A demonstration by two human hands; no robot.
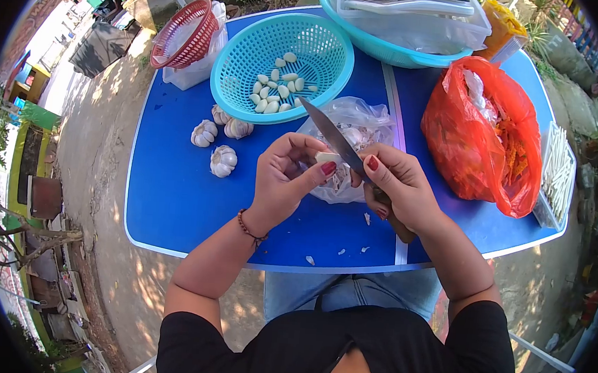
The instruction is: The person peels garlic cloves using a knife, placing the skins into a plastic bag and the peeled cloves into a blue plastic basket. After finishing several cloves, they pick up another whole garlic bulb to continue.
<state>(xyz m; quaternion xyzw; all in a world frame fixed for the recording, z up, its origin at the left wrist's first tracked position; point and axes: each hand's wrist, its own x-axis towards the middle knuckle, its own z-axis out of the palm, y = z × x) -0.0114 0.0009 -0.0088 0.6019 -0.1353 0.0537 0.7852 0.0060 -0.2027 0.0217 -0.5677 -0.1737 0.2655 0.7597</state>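
Note:
My left hand [287, 175] pinches a pale garlic clove [325, 158] between thumb and fingers. A knife [336, 135] is gripped in my right hand [399, 186], its blade angled up and to the left beside the clove. Below both hands lies a clear plastic bag [375, 114] with garlic skins in it. Just beyond, a turquoise colander [224, 84] holds several peeled cloves [272, 91]. Whole garlic bulbs [223, 161] sit on the table left of my left hand.
The blue table [179, 213] carries a red plastic bag [457, 156] on the right, near a box of white sticks [557, 170]. At the back stand a red basket [185, 36] and a turquoise basin [384, 52]. Skin scraps [310, 260] lie by the front edge.

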